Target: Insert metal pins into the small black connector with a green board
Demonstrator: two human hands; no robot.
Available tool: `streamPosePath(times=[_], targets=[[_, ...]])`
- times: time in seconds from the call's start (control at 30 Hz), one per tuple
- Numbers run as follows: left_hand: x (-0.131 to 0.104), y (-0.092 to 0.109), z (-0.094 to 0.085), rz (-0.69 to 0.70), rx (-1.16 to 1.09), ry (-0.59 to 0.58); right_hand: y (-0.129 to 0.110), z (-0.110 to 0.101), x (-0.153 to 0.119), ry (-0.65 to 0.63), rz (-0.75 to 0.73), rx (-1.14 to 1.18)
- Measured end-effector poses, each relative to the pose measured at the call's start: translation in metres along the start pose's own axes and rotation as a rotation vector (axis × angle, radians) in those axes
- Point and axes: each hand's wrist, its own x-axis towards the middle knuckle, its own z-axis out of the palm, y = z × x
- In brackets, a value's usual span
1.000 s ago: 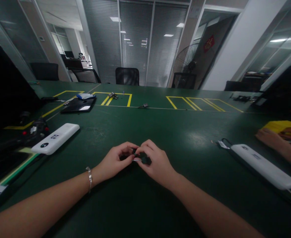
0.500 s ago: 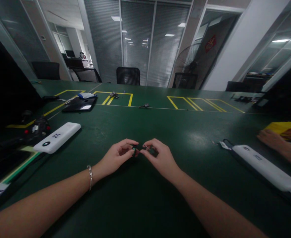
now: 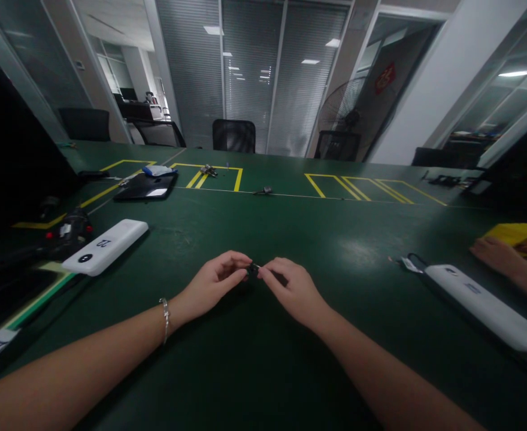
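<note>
Above the dark green table [image 3: 263, 227], my left hand [image 3: 214, 281] pinches a small dark part [image 3: 251, 270] between thumb and fingers. My right hand [image 3: 293, 289] is closed at the right side of this part, with its thumb and forefinger on a thin, pale piece too small to make out. The fingertips of both hands nearly meet at the dark part. A silver bracelet [image 3: 165, 320] is on my left wrist.
White power banks lie left [image 3: 106, 246] and right [image 3: 488, 305]. Farther back are a black tablet [image 3: 144, 187], a small dark object [image 3: 264, 190] and metal pieces [image 3: 208, 170]. Another person's hand [image 3: 497, 254] rests by a yellow package [image 3: 519, 232] at right.
The gap between my hands has closed, and my right fingertips now touch the dark part in my left hand. The view has shifted slightly.
</note>
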Motion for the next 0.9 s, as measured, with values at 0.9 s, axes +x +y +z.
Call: streamPosePath(times=[0.9], targets=[[-0.0070, 0.0069, -0.0010, 0.195, 0.417, 0.080, -0.0021, 0.0005, -0.0010, -0.058, -0.074, -0.038]])
